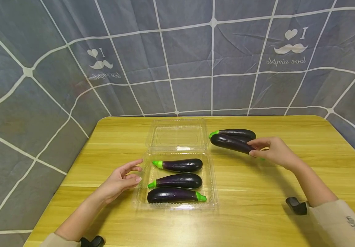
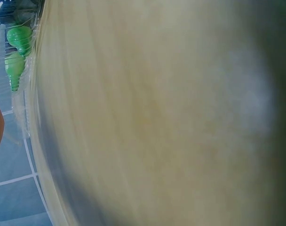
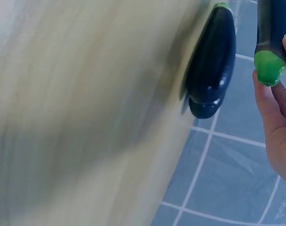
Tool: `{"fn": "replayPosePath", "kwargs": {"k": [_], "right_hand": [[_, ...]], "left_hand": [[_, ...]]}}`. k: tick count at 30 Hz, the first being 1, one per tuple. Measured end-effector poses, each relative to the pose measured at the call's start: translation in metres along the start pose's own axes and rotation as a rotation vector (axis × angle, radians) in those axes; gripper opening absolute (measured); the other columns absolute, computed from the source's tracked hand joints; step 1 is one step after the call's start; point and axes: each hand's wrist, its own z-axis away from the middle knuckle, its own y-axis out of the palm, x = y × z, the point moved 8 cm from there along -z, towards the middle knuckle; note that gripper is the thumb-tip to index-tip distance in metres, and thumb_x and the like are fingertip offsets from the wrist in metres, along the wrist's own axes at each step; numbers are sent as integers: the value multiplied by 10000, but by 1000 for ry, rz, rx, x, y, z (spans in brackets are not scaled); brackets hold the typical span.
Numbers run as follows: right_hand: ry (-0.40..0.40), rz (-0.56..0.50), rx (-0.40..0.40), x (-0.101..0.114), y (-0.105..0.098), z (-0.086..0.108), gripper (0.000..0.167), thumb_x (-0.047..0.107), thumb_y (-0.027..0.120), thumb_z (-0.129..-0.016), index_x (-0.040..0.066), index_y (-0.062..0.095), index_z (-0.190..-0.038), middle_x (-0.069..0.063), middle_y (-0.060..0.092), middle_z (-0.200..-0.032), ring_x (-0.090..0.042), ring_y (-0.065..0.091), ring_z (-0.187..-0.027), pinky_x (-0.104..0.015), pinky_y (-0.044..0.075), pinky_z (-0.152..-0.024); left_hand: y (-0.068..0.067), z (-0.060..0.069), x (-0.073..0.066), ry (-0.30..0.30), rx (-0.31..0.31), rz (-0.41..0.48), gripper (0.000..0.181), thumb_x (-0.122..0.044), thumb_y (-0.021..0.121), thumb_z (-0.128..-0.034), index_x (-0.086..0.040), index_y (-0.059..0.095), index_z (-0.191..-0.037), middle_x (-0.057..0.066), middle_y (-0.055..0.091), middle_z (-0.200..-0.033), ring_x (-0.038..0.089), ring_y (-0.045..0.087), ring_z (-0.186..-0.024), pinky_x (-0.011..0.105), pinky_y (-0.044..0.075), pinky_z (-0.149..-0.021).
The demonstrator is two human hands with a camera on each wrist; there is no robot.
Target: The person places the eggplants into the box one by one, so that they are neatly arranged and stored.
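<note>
My right hand (image 1: 274,151) pinches a dark purple eggplant (image 1: 231,143) by its green-capped end. The right wrist view shows this eggplant (image 3: 274,28) raised off the table, its green cap (image 3: 270,67) between thumb and fingers. Behind it on the table lies at least one more eggplant (image 1: 237,131), partly covered from the head camera. Three eggplants lie in the clear plastic box (image 1: 212,178): a far one (image 1: 183,165), a middle one (image 1: 179,180) and a near one (image 1: 171,195). Beside the box's left rim, my left hand (image 1: 117,183) holds nothing, fingers loosely bent.
The box's hinged lid (image 1: 177,136) lies folded back, flat on the wooden table (image 1: 257,206). A grey cloth with white lines (image 1: 190,92) hangs behind the table and along both sides. Black wrist mounts (image 1: 296,206) sit at both sleeves.
</note>
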Motion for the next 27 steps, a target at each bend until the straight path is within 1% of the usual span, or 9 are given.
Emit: {"fn": "replayPosePath", "kwargs": {"k": [6, 9, 12, 17, 20, 27], "right_hand": [[-13, -24, 6, 10, -1, -1, 396, 289, 701, -841, 56, 649, -1157, -84, 651, -978, -119, 572, -875, -305, 521, -629], [-19, -44, 14, 17, 0, -1, 398, 298, 707, -833, 65, 653, -1151, -73, 654, -953, -124, 577, -860, -309, 520, -620], [-29, -49, 19, 23, 2, -3, 389, 289, 716, -826, 73, 660, -1144, -57, 654, -934, -115, 575, -848, -289, 514, -616], [-74, -48, 31, 35, 6, -6, 356, 243, 726, -819, 65, 672, -1123, -34, 654, -891, -117, 578, -816, -269, 510, -618], [-93, -54, 51, 41, 10, -8, 357, 239, 721, -823, 55, 670, -1125, -26, 659, -899, -129, 588, -818, -257, 506, -636], [-106, -97, 93, 54, 19, -13, 357, 227, 721, -823, 51, 666, -1129, -29, 665, -919, -140, 613, -809, -259, 514, -653]], "left_hand": [[1, 0, -1, 2, 3, 0, 675, 2, 596, -883, 36, 224, -1445, 124, 393, -1188, 62, 548, -858, 217, 507, -780], [2, 0, -3, 9, 9, 1, 670, -1, 591, -888, 42, 219, -1445, 137, 392, -1191, 67, 548, -863, 218, 507, -782], [2, 0, -3, 8, 7, 1, 667, -1, 588, -891, 40, 220, -1446, 147, 389, -1196, 69, 548, -867, 218, 506, -784], [3, 1, -4, 3, 3, -2, 671, 2, 588, -889, 35, 217, -1448, 138, 386, -1194, 64, 544, -856, 214, 507, -776], [3, 0, -3, 5, 5, 2, 674, 2, 591, -888, 36, 218, -1447, 133, 388, -1188, 65, 544, -856, 213, 506, -775], [2, 0, -2, 1, 6, -1, 673, -5, 597, -885, 29, 228, -1446, 119, 392, -1180, 64, 541, -852, 207, 506, -770]]}}
